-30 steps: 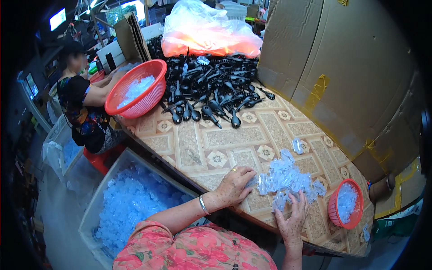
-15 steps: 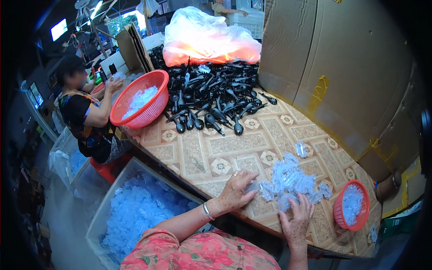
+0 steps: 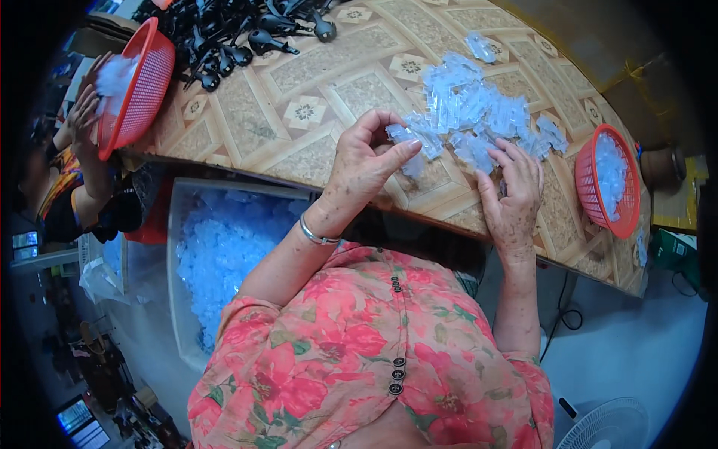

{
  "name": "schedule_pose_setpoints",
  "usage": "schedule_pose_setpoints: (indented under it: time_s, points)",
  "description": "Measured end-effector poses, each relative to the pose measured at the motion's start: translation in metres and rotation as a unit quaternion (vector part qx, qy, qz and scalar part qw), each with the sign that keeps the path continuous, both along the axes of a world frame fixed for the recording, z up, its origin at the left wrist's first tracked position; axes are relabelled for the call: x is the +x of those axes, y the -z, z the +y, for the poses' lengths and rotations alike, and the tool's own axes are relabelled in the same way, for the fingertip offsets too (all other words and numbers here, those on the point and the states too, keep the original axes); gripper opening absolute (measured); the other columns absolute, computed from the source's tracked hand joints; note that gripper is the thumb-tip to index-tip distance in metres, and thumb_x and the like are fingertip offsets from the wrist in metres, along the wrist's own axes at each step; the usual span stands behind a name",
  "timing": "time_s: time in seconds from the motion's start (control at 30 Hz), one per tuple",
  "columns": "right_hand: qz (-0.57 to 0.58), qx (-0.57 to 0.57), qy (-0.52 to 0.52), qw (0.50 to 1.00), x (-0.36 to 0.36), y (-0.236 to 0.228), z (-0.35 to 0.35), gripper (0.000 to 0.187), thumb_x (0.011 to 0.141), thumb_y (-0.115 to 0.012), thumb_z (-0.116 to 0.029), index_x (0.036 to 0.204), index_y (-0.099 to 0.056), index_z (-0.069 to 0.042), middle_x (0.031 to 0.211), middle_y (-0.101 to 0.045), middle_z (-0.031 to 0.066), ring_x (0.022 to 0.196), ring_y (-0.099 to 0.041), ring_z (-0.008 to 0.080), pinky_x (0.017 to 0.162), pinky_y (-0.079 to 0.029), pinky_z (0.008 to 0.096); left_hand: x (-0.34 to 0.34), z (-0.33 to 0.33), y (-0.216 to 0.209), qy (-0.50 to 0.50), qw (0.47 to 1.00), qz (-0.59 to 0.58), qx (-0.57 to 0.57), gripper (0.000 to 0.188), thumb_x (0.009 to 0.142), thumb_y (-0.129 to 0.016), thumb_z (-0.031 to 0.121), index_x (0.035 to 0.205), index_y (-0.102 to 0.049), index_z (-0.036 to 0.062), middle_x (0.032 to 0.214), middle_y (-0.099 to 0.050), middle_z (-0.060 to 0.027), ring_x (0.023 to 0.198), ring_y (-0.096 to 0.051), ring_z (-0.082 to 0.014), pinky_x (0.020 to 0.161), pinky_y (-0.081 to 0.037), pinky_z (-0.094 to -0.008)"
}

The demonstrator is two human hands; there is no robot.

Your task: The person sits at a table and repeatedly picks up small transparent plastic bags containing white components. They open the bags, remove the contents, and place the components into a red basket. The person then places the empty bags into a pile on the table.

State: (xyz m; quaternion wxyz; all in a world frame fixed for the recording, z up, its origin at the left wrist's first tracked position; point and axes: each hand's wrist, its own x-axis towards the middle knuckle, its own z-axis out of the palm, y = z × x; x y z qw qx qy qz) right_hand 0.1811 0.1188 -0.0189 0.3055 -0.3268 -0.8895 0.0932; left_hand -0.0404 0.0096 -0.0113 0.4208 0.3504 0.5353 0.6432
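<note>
Head view: at the far left, a co-worker's hands (image 3: pixel 84 112) are raised beside a large red basket (image 3: pixel 153 90), in which clear plastic pieces are held. Next to it, dark spoon-shaped parts (image 3: pixel 265 41) are heaped on the patterned table (image 3: pixel 247 105). Below the table edge, a pale bin (image 3: pixel 173 254) is filled with more clear pieces. The person's left hand (image 3: pixel 366 161), worn with a silver bracelet (image 3: pixel 314 237) at the wrist, is narrowed, its thumb and forefinger brought close about a clear piece at the left edge of the loose pile (image 3: pixel 467 101); whether that piece is gripped cannot be told. The pile is spread on the table, and one clear cluster (image 3: pixel 480 46) is set just beyond it. The right hand (image 3: pixel 517 196) is laid at the pile's near edge, thumb parted from the fingers. Farther right, a small red basket (image 3: pixel 587 183) is seen, partly filled with clear pieces.
</note>
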Motion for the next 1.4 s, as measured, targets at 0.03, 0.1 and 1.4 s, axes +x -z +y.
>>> schedule_pose_setpoints:
  time_s: [0.03,0.1,1.4]
  points:
    - [0.008,-0.001,0.002,1.000,-0.001,0.001,0.000,0.033,0.084,-0.072,-0.019,0.115,-0.064,-0.009,0.129,-0.061,0.0090,0.126,-0.051,0.0297,0.113,-0.027,0.0530,-0.001,0.002,0.000,-0.002,1.000,0.000,-0.012,0.018,0.094,-0.070,0.012,0.107,-0.059,0.0057,0.102,-0.068,-0.0055,0.086,-0.065,-0.0093,0.073,-0.053,-0.0220]
    - [0.014,-0.006,0.009,1.000,-0.002,-0.002,0.000,0.030,0.086,-0.071,-0.018,0.113,-0.065,-0.009,0.127,-0.062,0.0086,0.125,-0.052,0.0297,0.113,-0.028,0.0526,-0.002,0.006,0.000,-0.009,0.999,-0.001,-0.034,0.019,0.095,-0.068,0.014,0.107,-0.057,0.0056,0.104,-0.070,-0.0090,0.083,-0.066,-0.0100,0.069,-0.054,-0.0214]
    - [0.028,0.057,0.022,0.998,-0.017,-0.007,-0.001,0.026,0.082,-0.074,-0.016,0.106,-0.067,-0.009,0.113,-0.066,0.0063,0.111,-0.058,0.0262,0.106,-0.034,0.0481,0.006,-0.012,-0.007,0.102,0.976,-0.193,-0.013,0.059,0.109,-0.024,0.040,0.141,-0.040,-0.0061,0.125,-0.061,-0.0253,0.102,-0.069,-0.0267,0.088,-0.059,-0.0349]
